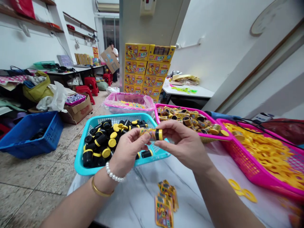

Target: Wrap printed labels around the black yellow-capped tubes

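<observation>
Between both hands, above the front of the turquoise basket (82,158), is a small black cylinder (155,134) with a yellow cap and a printed yellow label round it. My left hand (130,145) grips its labelled end, thumb in front. At the capped end my right hand (181,142) closes thumb and fingers on it. Black cylinders with yellow caps (101,139) fill much of the turquoise basket. Below the hands, a loose pile of printed yellow labels (164,209) lies on the white marbled table (133,196).
Behind right, a pink basket (226,137) holds labelled cylinders. Another pink basket (251,167) at right holds yellow plastic rings (268,148); a few yellow pieces (242,191) lie beside it. Stacked yellow boxes (147,69) stand behind. A blue crate (30,136) sits on the floor; a person (115,52) carries cardboard.
</observation>
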Tool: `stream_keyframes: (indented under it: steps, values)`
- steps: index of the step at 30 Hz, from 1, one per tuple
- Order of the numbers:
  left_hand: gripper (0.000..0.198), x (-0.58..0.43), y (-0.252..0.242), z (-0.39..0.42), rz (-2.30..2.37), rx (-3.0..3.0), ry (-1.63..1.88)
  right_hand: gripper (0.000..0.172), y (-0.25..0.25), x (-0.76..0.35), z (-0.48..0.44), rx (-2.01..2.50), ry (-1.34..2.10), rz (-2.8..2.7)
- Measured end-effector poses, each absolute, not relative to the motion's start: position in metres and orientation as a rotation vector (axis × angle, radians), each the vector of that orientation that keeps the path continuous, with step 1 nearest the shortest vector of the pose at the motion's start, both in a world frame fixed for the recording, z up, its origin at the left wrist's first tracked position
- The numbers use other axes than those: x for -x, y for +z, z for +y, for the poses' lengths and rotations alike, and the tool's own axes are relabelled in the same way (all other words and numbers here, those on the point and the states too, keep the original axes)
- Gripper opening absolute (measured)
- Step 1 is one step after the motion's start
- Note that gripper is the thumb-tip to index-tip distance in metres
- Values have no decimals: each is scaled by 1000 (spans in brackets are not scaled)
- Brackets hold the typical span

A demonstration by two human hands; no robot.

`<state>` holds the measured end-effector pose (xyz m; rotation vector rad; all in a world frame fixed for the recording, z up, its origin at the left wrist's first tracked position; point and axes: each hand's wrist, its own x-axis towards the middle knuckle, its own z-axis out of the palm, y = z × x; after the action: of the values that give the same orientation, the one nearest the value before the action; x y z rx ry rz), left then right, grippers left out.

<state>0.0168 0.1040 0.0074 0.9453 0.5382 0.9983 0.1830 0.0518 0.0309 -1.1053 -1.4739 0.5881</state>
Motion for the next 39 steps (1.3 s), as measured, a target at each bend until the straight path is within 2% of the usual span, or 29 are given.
stream_keyframes:
  steps: [9,16,20,23,25,29,32,36,39]
  values:
    - [26,-13,9,104,551,-1044,944,25,30,-184,50,1257,299,-1697]
    - [32,-7,11,107,573,-1035,918,21,32,-178,48,1130,-24,-1779]
    - [26,-10,12,105,550,-1082,1001,20,29,-177,50,1176,107,-1699]
    - [22,-12,13,101,543,-1156,1059,29,25,-178,55,1180,429,-1489]
    - [25,-12,11,101,532,-1178,1043,29,24,-179,56,1145,590,-1423]
    - [40,-10,4,105,555,-1111,951,15,27,-180,53,1103,327,-1565]
    - [37,-11,2,107,559,-1136,966,16,26,-177,53,1120,244,-1595]
    - [28,-14,6,103,576,-1169,1117,28,18,-173,61,1181,658,-1321]
    - [31,-16,7,101,602,-1223,1056,33,16,-177,65,1170,928,-1241]
